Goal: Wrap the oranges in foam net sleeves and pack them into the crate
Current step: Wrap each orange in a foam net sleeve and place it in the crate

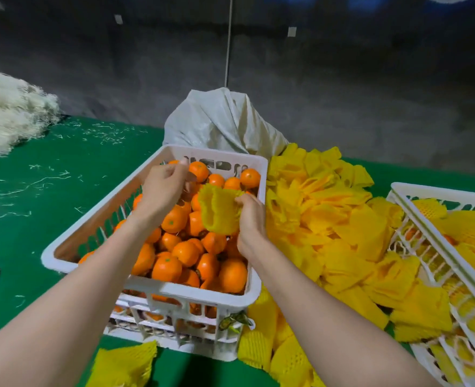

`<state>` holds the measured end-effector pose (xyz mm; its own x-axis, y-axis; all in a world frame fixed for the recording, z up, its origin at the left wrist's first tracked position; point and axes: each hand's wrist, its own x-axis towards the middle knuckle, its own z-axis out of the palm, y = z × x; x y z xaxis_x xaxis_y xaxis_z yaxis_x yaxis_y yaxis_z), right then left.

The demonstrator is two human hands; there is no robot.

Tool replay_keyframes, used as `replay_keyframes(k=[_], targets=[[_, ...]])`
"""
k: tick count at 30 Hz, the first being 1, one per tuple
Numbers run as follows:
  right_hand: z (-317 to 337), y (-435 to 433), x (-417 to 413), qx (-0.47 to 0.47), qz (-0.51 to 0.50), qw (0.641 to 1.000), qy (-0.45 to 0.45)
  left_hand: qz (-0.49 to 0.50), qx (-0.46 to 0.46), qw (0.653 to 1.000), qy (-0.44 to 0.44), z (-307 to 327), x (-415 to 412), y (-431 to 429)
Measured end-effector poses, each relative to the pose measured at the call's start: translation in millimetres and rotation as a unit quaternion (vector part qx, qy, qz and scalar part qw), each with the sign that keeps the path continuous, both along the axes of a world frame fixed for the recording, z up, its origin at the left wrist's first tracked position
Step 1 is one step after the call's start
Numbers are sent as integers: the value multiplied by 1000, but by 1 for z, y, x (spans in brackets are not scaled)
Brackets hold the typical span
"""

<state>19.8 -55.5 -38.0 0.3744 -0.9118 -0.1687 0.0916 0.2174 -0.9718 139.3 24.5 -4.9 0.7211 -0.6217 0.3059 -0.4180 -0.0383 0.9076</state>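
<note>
Pinching foam sleeve (220,212): right hand (249,219); left hand (162,188) curled over oranges (167,268), whether gripping one hidden.

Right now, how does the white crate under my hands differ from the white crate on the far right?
The middle crate holds bare oranges; the right crate holds mostly yellow foam net sleeves. The middle crate is fully in frame; the right crate is cut off by the frame edge. The right hand pinches a sleeve over the middle crate; no hand is over the right crate. Both are white slatted plastic.
</note>
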Motion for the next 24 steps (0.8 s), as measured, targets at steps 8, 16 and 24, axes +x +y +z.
replay_keyframes(k=[8,16,24], targets=[[-7,-9,9,65,46,997,23,-11,562,727,-395,-73,64,-41],[-2,-11,6,62,42,997,23,33,520,684,-511,-92,83,-41],[13,6,-24,146,184,952,-197,-109,68,972,197,-27,22,-19]])
